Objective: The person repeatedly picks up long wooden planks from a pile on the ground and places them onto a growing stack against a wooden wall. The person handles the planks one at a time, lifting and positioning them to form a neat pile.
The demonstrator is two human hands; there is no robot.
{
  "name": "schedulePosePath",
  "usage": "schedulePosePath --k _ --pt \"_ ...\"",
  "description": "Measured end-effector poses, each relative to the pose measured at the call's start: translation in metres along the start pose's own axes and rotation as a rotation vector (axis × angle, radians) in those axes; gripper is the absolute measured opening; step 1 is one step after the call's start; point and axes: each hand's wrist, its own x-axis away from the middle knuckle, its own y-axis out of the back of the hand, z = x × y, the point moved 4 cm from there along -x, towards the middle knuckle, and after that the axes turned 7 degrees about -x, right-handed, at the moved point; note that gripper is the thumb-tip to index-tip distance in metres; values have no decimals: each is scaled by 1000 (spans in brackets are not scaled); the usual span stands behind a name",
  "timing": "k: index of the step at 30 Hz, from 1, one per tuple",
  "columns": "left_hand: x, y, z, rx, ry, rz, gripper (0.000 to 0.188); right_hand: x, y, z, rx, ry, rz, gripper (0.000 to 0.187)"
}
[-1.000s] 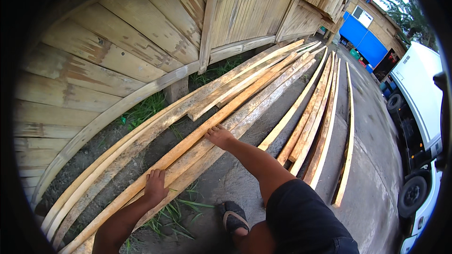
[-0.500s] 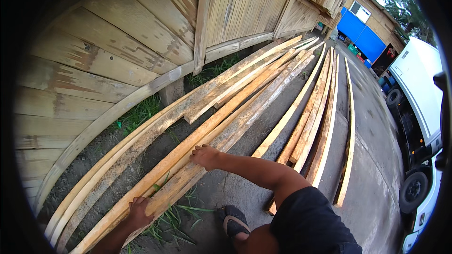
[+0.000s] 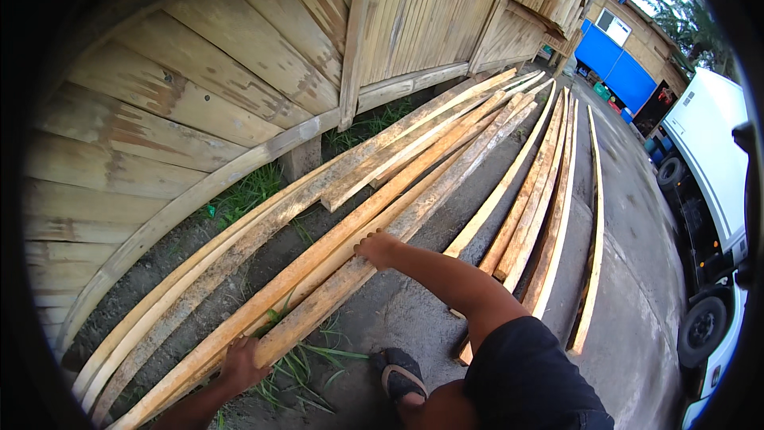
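A long, weathered wooden beam point(image 3: 322, 301) with dark stains lies lengthwise in front of me, at the near side of a row of timbers. My left hand point(image 3: 241, 365) is closed around its near end, thumb on the side facing me. Farther along, my right hand point(image 3: 377, 249) grips the same beam from above, fingers curled over the far edge. Right beside it runs a yellowish beam point(image 3: 294, 259), close against the held one. How far the left fingers reach underneath is hidden.
More long timbers point(image 3: 239, 243) lie left along a bamboo-and-wood wall point(image 3: 263, 56). Several others point(image 3: 521, 231) rest on concrete to the right, one lying apart point(image 3: 593, 263). Grass point(image 3: 306, 366) grows near my sandalled foot point(image 3: 400, 374). A white truck point(image 3: 704, 151) stands at far right.
Both hands have moved a little away and to the right with the weathered beam, which has slid along its length. Its near end now sits at my left hand. The view has shifted slightly.
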Motion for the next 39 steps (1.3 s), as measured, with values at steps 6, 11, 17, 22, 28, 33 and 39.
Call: schedulePosePath --k 6,11,17,22,28,33,39 --pt "55 -7 -1 30 -70 136 75 49 -8 40 -61 54 109 54" --pt "69 -8 -13 1 61 267 71 82 -15 59 -75 100 -12 59" --pt "-4 61 -38 -8 -105 -80 63 87 8 19 -412 -229 -15 60" --pt "-103 61 -8 -116 27 -55 79 14 24 -11 -222 -264 -268 52" --pt "-182 20 15 175 300 355 120 -73 22 -18 18 -181 -230 55" --pt "-183 10 3 3 414 244 104 -110 10 -32 -92 -141 -32 42" --pt "-158 32 -24 -13 310 345 87 -74 24 -24 5 22 16 33"
